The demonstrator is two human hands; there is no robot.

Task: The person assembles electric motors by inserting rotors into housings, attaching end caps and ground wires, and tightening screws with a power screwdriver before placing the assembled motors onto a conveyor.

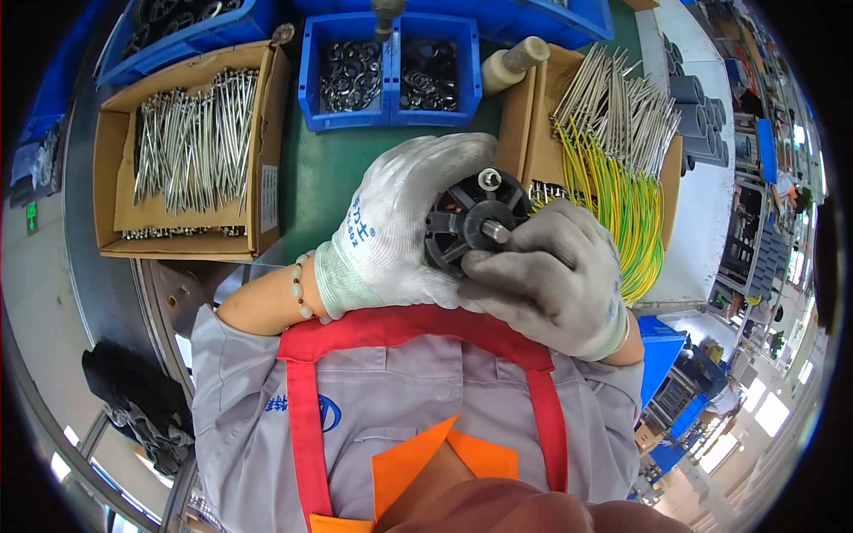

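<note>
In front of my chest I hold a black round spoked part (453,222) with a metal shaft end (495,232) in its raised centre. A shiny metal rod end (490,179) stands out near its far rim. My left hand (400,213), in a white knit glove, wraps round the part's left side, thumb and fingers closed. My right hand (555,275), in a greyed glove, has bent fingers pressed against the part's right side, close to the shaft. Whether those fingers also pinch something small is hidden.
A cardboard box of long metal rods (111,178) stands left. Ahead is a divided blue bin (388,71) of small rings, below a hanging tool (386,18). At right are a pale cylinder (515,64), metal rods (613,98) and yellow-green wires (622,213) in another box.
</note>
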